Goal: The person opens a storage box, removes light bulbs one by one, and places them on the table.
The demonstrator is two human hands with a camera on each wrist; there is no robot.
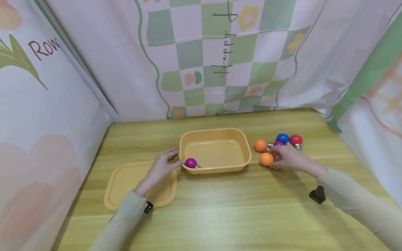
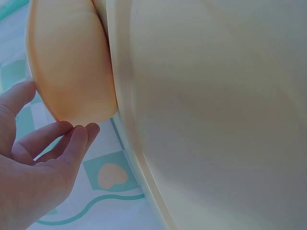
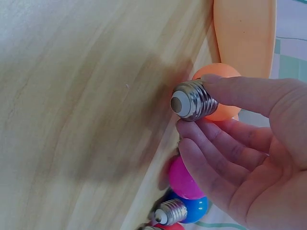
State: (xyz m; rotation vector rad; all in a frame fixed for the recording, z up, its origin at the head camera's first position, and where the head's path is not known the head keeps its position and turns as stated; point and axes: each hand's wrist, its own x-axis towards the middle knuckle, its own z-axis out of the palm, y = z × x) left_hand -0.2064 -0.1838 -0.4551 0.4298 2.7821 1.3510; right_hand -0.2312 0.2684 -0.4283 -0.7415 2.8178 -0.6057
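My right hand [image 1: 287,158] pinches an orange light bulb [image 1: 266,159] by its threaded metal base, thumb on one side and fingertips on the other. The base faces the camera in the right wrist view. Close behind this hand are another orange bulb [image 1: 260,145], a purple bulb [image 1: 278,143] partly hidden by the hand, a blue bulb [image 1: 283,138] and a red bulb [image 1: 296,140]. My left hand [image 1: 161,165] touches the left end of a yellow plastic box [image 1: 216,170], thumb and fingertips at its corner. Inside the box's front left corner lies a purple bulb [image 1: 190,162].
A flat yellow lid [image 1: 124,183] lies on the wooden table [image 1: 213,216] left of the box, partly under my left forearm. Printed curtains [image 1: 125,69] hang behind the table and at both sides.
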